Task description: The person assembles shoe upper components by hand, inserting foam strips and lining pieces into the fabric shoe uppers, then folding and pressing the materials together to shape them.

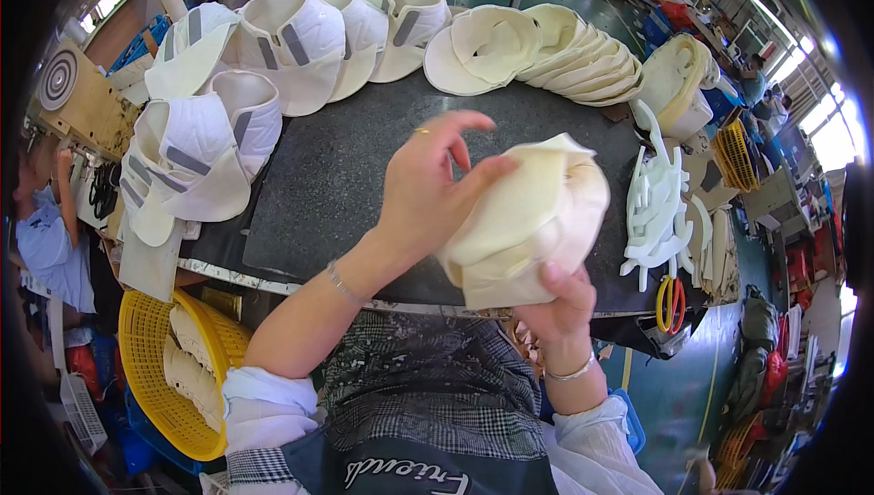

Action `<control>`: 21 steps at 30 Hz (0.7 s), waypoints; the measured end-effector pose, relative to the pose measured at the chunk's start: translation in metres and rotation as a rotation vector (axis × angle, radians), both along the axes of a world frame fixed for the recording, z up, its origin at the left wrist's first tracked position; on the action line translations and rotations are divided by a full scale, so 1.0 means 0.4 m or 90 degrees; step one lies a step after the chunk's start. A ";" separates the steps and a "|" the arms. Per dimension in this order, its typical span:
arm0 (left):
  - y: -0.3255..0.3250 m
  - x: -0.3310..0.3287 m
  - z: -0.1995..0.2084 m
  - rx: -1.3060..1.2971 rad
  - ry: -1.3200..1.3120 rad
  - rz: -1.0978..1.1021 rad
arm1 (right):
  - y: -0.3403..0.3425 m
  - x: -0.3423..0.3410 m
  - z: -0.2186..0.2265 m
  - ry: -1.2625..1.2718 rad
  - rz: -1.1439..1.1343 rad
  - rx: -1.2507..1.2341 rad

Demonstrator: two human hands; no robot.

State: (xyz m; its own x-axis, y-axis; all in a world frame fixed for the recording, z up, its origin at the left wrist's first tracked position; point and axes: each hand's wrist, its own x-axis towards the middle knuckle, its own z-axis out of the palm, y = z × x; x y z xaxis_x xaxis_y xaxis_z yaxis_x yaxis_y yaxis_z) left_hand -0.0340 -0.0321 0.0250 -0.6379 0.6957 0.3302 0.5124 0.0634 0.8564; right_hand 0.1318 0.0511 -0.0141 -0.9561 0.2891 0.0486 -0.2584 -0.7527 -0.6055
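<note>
My right hand (pixel 563 308) grips a cream, cap-shaped fabric piece (pixel 519 231) by its lower right edge, over the front edge of the dark work table (pixel 364 194). The piece is slightly blurred, and its inside is mostly hidden. At its upper left is my left hand (pixel 437 176), fingers apart and slightly bent, the thumb over the cream fabric. Whether that thumb presses on the piece I cannot tell. Beyond my hands lie a stack of flattened cream pieces (pixel 583 58) and a round cream piece with a brim (pixel 482 49).
Several white caps with brims and grey strips (pixel 287 49) line the table's left and far sides. White plastic frames (pixel 657 194) lie at the right edge, yellow and red rings (pixel 671 304) below them. A yellow basket (pixel 137 358) stands lower left; a person (pixel 55 240) sits beyond it.
</note>
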 end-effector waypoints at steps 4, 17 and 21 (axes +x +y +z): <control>-0.068 0.092 -0.063 0.222 -0.078 0.002 | 0.036 -0.004 0.027 0.080 -0.124 -0.017; -0.060 -0.046 0.026 0.120 -0.165 -0.087 | 0.048 0.020 -0.013 -0.013 -0.136 0.109; 0.008 -0.006 0.076 -0.096 -0.125 -0.156 | 0.023 0.022 -0.013 -0.021 -0.108 0.127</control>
State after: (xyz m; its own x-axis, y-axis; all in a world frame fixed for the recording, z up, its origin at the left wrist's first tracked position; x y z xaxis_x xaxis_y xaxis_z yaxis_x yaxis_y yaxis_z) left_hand -0.0364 -0.0289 0.0552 -0.4864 0.8681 0.0991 0.3541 0.0922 0.9307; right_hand 0.1408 0.0603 -0.0193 -0.8971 0.4327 0.0900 -0.3479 -0.5660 -0.7474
